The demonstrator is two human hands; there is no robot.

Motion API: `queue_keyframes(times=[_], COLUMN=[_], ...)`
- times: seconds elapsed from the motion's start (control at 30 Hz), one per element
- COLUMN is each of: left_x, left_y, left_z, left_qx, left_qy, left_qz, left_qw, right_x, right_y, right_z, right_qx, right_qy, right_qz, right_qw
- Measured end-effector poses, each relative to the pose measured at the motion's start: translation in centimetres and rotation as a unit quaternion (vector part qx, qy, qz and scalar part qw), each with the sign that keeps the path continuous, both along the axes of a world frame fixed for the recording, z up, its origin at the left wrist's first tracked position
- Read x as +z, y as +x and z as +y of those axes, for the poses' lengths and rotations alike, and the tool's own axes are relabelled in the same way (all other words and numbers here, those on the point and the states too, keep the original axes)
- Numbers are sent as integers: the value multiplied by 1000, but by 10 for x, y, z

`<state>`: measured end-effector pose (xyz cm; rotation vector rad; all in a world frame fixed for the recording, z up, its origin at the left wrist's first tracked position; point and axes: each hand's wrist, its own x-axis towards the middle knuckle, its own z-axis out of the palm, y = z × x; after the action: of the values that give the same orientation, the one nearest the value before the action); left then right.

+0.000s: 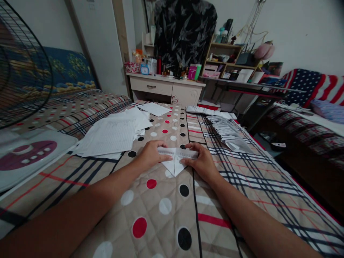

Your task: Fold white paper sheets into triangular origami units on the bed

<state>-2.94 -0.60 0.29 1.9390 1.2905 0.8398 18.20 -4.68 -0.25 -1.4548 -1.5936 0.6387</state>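
A folded sheet of paper lies on the quilted bedspread in front of me, its pointed end facing me and a printed strip folded across its far side. My left hand grips the left end of that strip, thumb on top. At the right end, my right hand pinches the paper in the same way, fingers behind and thumb in front. Left of my hands is a loose pile of printed paper sheets. On the right lies a row of folded paper pieces, packed closely together.
A fan stands at the far left, above a white plastic object with a purple patch. Beyond the bed is a white dresser with bottles and boxes. A shelf and a flag-patterned cloth are at the right.
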Motion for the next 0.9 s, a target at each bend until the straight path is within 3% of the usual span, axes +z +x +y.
queue_keyframes(times=[0.17, 0.37, 0.63, 0.9], left_x=[2, 0, 5, 6], left_y=[1, 4, 6, 24], left_z=[-5, -6, -8, -19], left_qx=[7, 9, -31, 62], left_qy=[-53, -140, -170, -202], left_qz=[-156, -372, -425, -466], left_qw=[986, 918, 889, 859], right_x=[4, 9, 9, 9], right_y=[-3, -3, -3, -13], right_z=[-2, -4, -2, -8], right_qx=[19, 44, 23, 17], right_qy=[-43, -95, -92, -75], right_qz=[147, 344, 386, 386], right_qw=[988, 933, 918, 919])
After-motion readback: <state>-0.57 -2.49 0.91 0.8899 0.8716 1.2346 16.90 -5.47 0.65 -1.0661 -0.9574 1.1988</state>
